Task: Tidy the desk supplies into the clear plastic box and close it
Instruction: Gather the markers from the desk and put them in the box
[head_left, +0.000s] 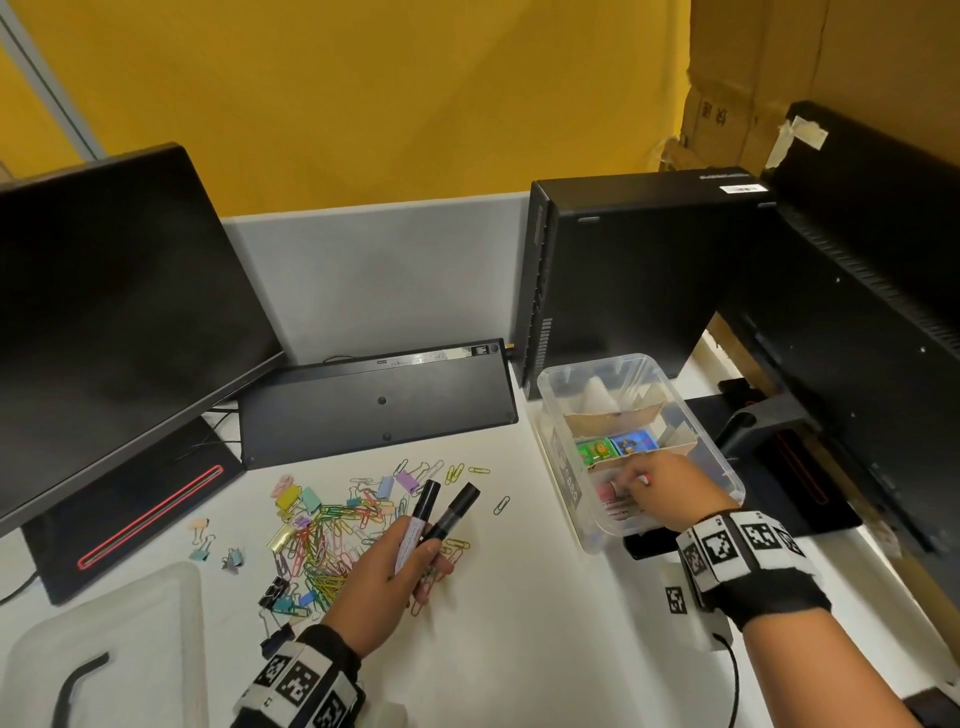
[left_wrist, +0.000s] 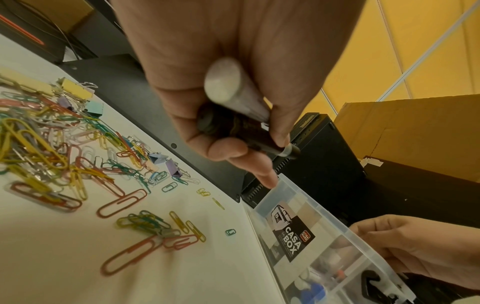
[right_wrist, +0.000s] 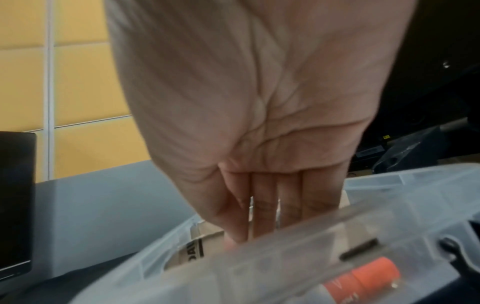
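Black markers sit gripped in the left hand over the clips; right hand, fingers straight and together, reaches into the box at the desk's right edge.

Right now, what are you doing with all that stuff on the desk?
A person is tidying up. The left hand holds two markers above a pile of clips on the desk. The right hand reaches into the open box, which already has things inside. The lid lies at the left, so the box isn't closed yet.
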